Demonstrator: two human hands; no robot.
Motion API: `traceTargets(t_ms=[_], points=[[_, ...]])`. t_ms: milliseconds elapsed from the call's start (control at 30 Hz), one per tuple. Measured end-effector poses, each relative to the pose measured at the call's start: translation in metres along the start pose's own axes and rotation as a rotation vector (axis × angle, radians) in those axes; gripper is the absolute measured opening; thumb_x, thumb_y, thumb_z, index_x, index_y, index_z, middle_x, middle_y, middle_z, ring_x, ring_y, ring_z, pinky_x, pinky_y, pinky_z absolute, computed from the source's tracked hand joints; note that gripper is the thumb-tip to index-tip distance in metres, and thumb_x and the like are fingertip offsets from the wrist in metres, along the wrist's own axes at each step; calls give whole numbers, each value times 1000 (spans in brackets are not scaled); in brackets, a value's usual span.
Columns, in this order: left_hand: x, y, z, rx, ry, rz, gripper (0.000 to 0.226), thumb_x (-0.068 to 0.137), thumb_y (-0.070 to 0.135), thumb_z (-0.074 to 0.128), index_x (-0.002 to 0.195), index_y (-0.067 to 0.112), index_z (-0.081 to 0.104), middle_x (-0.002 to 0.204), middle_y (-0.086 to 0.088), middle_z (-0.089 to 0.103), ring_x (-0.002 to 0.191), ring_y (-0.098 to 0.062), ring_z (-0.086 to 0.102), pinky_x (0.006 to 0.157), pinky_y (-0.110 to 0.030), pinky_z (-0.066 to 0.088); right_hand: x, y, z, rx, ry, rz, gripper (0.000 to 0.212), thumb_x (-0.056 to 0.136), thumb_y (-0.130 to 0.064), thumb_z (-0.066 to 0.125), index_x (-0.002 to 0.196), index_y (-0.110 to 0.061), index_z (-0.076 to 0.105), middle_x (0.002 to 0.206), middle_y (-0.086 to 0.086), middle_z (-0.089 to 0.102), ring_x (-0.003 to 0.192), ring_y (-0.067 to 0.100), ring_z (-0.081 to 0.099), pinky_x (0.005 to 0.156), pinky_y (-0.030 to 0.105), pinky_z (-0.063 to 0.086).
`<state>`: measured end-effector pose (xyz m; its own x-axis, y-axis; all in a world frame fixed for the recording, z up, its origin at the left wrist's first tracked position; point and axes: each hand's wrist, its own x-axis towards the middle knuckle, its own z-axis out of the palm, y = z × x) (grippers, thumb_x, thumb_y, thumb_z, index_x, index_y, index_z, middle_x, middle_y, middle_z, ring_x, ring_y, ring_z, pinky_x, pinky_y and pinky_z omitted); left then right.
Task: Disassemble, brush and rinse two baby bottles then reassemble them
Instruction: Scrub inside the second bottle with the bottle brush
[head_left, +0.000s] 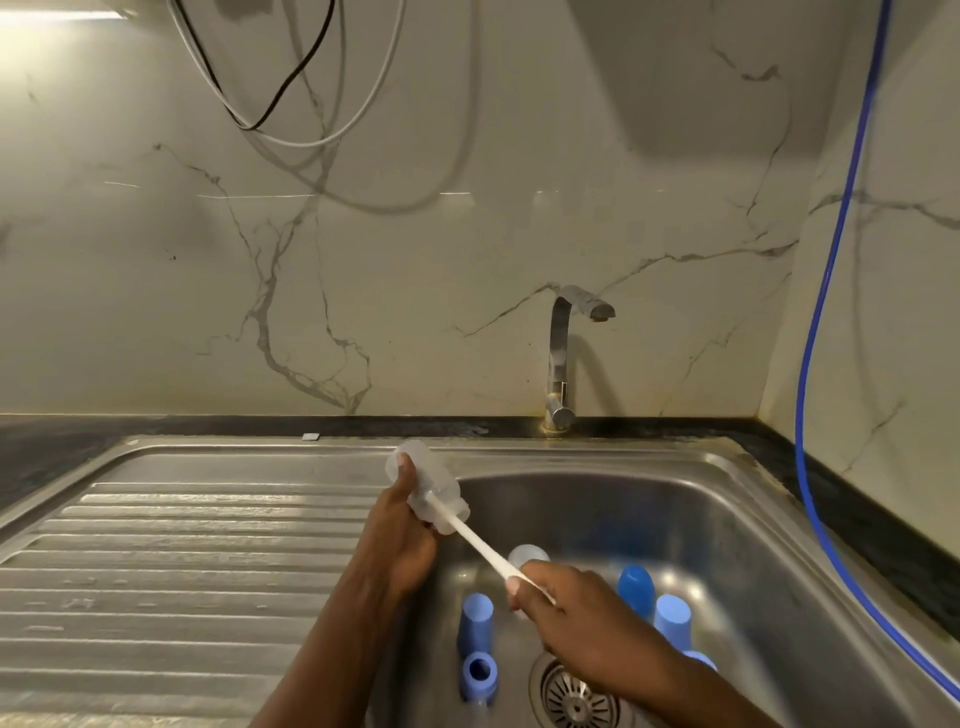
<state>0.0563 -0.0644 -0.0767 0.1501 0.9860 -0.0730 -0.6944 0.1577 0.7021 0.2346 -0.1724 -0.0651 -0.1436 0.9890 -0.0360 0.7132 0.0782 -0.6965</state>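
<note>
1. Here's the clear bottle (426, 483), its top off, held tilted in the air above the left edge of the sink basin (727, 519), with its mouth angled down toward us.
2. Our left hand (402, 545) has its fingers curled around the bottle's body. Our right hand (576, 608) pinches the white brush handle (475, 543), and the brush head is inside the bottle, so we judge this one is mid-scrub.
3. Down in the basin sit the blue parts (475, 621), several caps or collars scattered around the drain (576, 696). There's also a pale rounded piece (527, 555), perhaps a teat, though we cannot tell.
4. Disassembly looks done to us, but we see no second bottle body.
5. The tap (563, 358) shows no water running, so by our reckoning rinsing and reassembly are yet to come.
</note>
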Motion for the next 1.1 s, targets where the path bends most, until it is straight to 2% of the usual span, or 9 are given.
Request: traceTargets(t_ms=[133, 267, 367, 500, 667, 833, 933, 1000, 1100], points=[[-1, 0, -7, -5, 76, -30, 44, 102, 34, 41, 133, 3, 45, 119, -22, 59, 102, -36, 60, 81, -48, 51, 7, 15, 4, -278, 189, -94, 26, 100, -49, 33, 99, -27, 47, 92, -3, 62, 90, 23, 58, 74, 34, 42], [-1, 0, 2, 6, 0, -62, 64, 88, 60, 53, 107, -1, 57, 98, -22, 62, 90, -33, 61, 86, -49, 53, 6, 14, 7, -284, 152, -122, 28, 100, -50, 31, 102, -27, 47, 86, -2, 56, 73, 12, 54, 66, 25, 41], [3, 3, -4, -60, -43, -75, 102, 45, 57, 93, 120, -1, 56, 101, -19, 60, 86, -27, 63, 81, -42, 59, -2, -9, -1, 351, -130, 111, 35, 102, -48, 36, 101, -20, 57, 68, -4, 46, 43, 0, 42, 44, 12, 33], [3, 6, -7, -193, -143, -56, 106, 43, 46, 96, 129, 3, 51, 106, -19, 60, 93, -29, 62, 87, -46, 56, -11, -22, -18, 852, -450, 312, 39, 102, -45, 38, 111, -12, 58, 58, 0, 37, 36, 4, 31, 33, 14, 27], [2, 5, -2, -137, 105, -32, 55, 99, 38, 48, 136, -3, 44, 114, -25, 61, 101, -34, 61, 88, -44, 51, 5, 3, -2, -73, 105, -14, 27, 101, -47, 37, 95, -26, 52, 77, -4, 57, 67, 8, 53, 69, 28, 45], [0, 5, 1, -121, -6, -57, 62, 90, 50, 46, 120, -3, 53, 118, -31, 60, 110, -42, 58, 85, -51, 50, 6, 8, 4, -226, 144, -77, 22, 102, -46, 33, 97, -29, 46, 92, -3, 57, 73, 12, 46, 71, 24, 40], [4, 7, 3, -136, -174, -46, 59, 89, 48, 55, 109, -7, 56, 92, -25, 69, 87, -34, 67, 81, -44, 53, -1, -4, 2, 22, -2, -27, 31, 102, -45, 37, 99, -21, 56, 76, -5, 51, 57, 1, 49, 54, 13, 39], [5, 6, -4, -146, -88, -91, 88, 64, 56, 83, 123, -1, 50, 92, -18, 67, 76, -27, 68, 71, -40, 60, -7, -19, -7, 389, -216, 158, 33, 103, -43, 37, 102, -17, 57, 64, -3, 43, 39, 0, 43, 42, 11, 33], [0, 6, -12, -219, -75, -85, 115, 38, 47, 97, 132, 2, 49, 108, -19, 61, 91, -29, 63, 79, -46, 61, -15, -30, -21, 822, -486, 305, 38, 103, -42, 36, 110, -12, 57, 57, -1, 36, 34, 2, 31, 33, 12, 27]])
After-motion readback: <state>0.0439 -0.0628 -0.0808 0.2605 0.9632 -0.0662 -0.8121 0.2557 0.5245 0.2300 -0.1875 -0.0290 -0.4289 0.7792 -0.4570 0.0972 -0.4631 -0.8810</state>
